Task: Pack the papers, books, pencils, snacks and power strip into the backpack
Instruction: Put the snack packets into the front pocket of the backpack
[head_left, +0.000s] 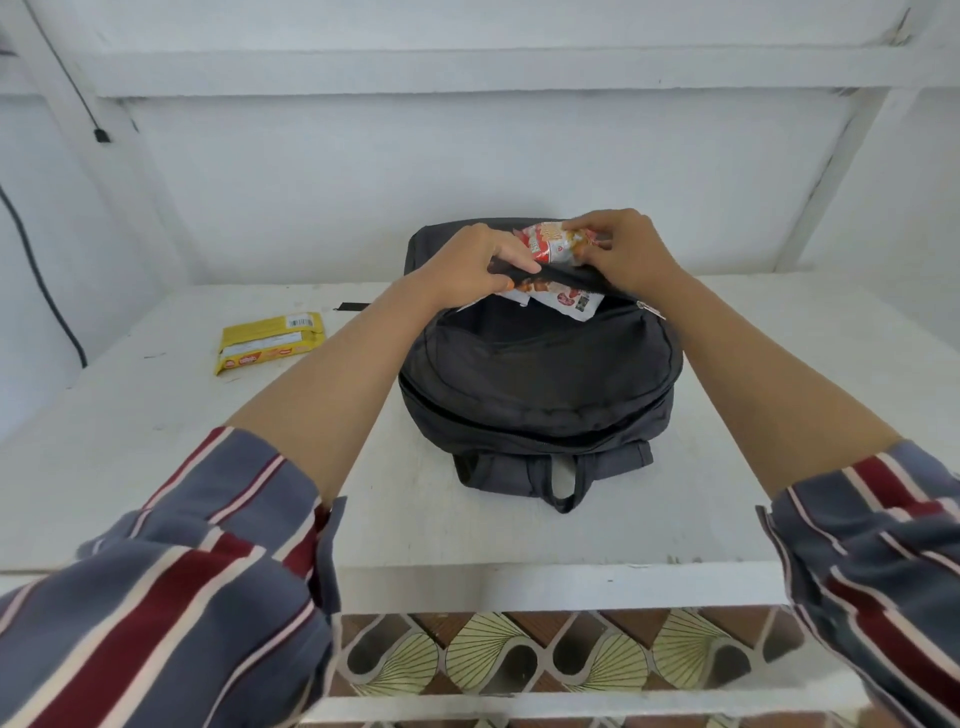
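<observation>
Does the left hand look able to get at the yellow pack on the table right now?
Probably yes, once freed. The left hand grips the pocket edge of the backpack; the yellow pack lies on the table to its left, nothing between.

one wide-angle view, from the person's head, faces forward and down onto a white table (130, 441). it sits close: striped sleeves (156, 597) fill the corners at 7 and 5 o'clock, and the backpack (540, 384) lies at centre within arm's reach. the left hand (467, 265) and the right hand (623, 249), pinching a snack packet (550, 241), meet toward 12 o'clock. patterned floor (519, 660) shows at 6 o'clock, the white wall (363, 182) across the top.
</observation>
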